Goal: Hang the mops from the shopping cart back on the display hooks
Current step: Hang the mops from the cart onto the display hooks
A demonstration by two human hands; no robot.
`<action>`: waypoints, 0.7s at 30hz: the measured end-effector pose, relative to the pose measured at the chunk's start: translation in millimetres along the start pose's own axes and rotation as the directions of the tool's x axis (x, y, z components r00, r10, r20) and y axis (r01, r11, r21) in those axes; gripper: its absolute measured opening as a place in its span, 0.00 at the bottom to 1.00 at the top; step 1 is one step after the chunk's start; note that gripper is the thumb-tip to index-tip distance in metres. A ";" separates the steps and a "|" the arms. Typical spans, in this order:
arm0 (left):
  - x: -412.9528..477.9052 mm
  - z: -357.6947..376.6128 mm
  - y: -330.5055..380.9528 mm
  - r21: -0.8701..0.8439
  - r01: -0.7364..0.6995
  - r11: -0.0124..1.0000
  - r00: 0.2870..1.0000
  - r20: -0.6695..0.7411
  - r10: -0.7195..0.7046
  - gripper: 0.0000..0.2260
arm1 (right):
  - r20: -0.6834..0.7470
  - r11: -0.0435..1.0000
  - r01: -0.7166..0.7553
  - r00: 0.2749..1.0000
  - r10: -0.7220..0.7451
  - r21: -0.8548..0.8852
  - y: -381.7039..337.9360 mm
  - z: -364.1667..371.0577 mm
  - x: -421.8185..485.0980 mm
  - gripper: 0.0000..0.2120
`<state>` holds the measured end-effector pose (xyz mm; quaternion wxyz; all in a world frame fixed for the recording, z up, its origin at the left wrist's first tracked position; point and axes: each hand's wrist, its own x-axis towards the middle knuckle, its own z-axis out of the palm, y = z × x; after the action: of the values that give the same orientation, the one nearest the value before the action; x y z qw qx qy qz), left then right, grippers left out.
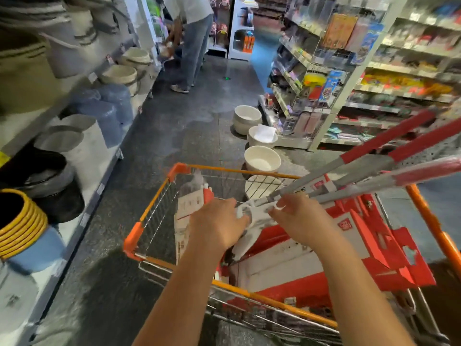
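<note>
A dark speckled floor (pixel 179 136) runs down a shop aisle. Along the left, a grey shelving unit (pixel 82 82) carries woven baskets (pixel 119 74), blue wrapped tubs (pixel 109 113), white buckets (pixel 74 141), a black bin (pixel 47 176) and a stack of yellow-rimmed containers (pixel 22 221). Four white basins (pixel 262 159) stand in a row on the floor near the right-hand shelves (pixel 399 71), which hold blurred colourful packets. At the far end a person in jeans (pixel 194 41) bends toward the left shelving.
</note>
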<state>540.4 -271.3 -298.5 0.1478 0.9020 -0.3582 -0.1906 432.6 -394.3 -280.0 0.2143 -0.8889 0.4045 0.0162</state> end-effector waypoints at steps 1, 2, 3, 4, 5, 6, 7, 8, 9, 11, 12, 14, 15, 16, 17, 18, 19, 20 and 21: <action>6.4 4.2 -2.7 -0.002 0.002 1.000 1.000 0.002 -0.002 0.19 | 0.011 1.000 -0.006 1.000 0.006 -0.006 0.0 3.6 5.9 0.19; 15.2 10.3 -5.5 -0.002 0.009 1.000 1.000 0.009 -0.009 0.19 | 0.024 1.000 -0.012 1.000 0.013 -0.015 0.6 8.6 14.5 0.19; 19.2 14.0 -6.2 0.002 0.013 1.000 1.000 0.008 -0.013 0.19 | 0.027 1.000 -0.014 1.000 0.015 -0.022 1.4 11.1 17.8 0.18; 22.6 16.6 -6.5 0.004 0.020 1.000 1.000 0.008 -0.020 0.19 | 0.028 0.999 -0.017 0.999 0.018 -0.029 2.1 12.8 19.9 0.18; 28.2 19.4 -6.2 0.002 0.031 1.000 0.999 0.009 -0.031 0.20 | 0.036 0.999 -0.022 0.999 0.023 -0.036 4.1 15.9 25.7 0.18; 34.3 22.6 -5.4 -0.001 0.045 0.999 0.999 0.013 -0.045 0.20 | 0.046 0.999 -0.027 0.999 0.029 -0.043 6.5 18.6 32.3 0.18; 40.2 26.4 -5.0 -0.009 0.054 0.998 0.998 0.012 -0.054 0.21 | 0.058 0.999 -0.028 0.998 0.030 -0.047 9.0 20.3 38.3 0.18; 45.1 30.8 -4.4 -0.025 0.065 0.998 0.998 0.012 -0.065 0.21 | 0.077 0.998 -0.026 0.997 0.030 -0.054 11.3 21.7 44.1 0.18; 48.9 35.8 -3.1 -0.045 0.075 0.996 0.997 0.010 -0.074 0.21 | 0.096 0.998 -0.018 0.995 0.024 -0.063 14.2 23.4 50.4 0.18; 54.4 47.9 1.4 -0.077 0.102 0.992 0.994 -0.026 -0.105 0.20 | 0.120 0.997 0.012 0.993 -0.003 -0.081 20.1 26.0 64.4 0.17; 57.1 54.9 4.7 -0.096 0.123 0.988 0.991 -0.044 -0.127 0.19 | 0.131 0.995 0.030 0.991 -0.018 -0.092 22.2 26.7 71.7 0.18; 63.7 71.2 13.2 -0.155 0.173 0.973 0.981 -0.057 -0.184 0.20 | 0.160 0.991 0.070 0.986 -0.051 -0.118 26.8 28.0 87.5 0.18; 67.9 80.7 17.5 -0.187 0.203 0.961 0.975 -0.055 -0.217 0.20 | 0.178 0.986 0.094 0.982 -0.069 -0.138 29.6 28.9 95.7 0.19; 72.5 91.2 22.0 -0.212 0.231 0.950 0.968 -0.052 -0.247 0.20 | 0.199 0.980 0.119 0.976 -0.086 -0.161 33.5 30.2 104.2 0.19; 77.6 102.8 25.8 -0.229 0.253 0.940 0.961 -0.055 -0.272 0.20 | 0.218 0.972 0.141 0.971 -0.099 -0.187 37.6 32.1 112.4 0.18; 82.7 114.9 29.4 -0.247 0.270 0.931 0.954 -0.065 -0.294 0.20 | 0.233 0.963 0.166 0.966 -0.115 -0.214 42.1 34.8 121.1 0.17; 87.1 126.9 33.4 -0.266 0.288 0.920 0.946 -0.073 -0.317 0.19 | 0.246 0.951 0.194 0.960 -0.134 -0.241 46.7 38.1 129.6 0.16; 91.7 138.4 37.8 -0.286 0.312 0.906 0.937 -0.064 -0.343 0.19 | 0.257 0.939 0.220 0.954 -0.152 -0.263 51.5 41.9 138.0 0.15; 97.4 149.7 41.8 -0.320 0.341 0.884 0.928 -0.033 -0.370 0.19 | 0.270 0.930 0.238 0.949 -0.162 -0.278 56.1 45.8 145.8 0.15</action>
<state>513.7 -388.4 -437.0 0.2659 0.9258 -0.1452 -0.2258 496.5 -512.7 -371.6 0.1216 -0.9394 0.2743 0.1655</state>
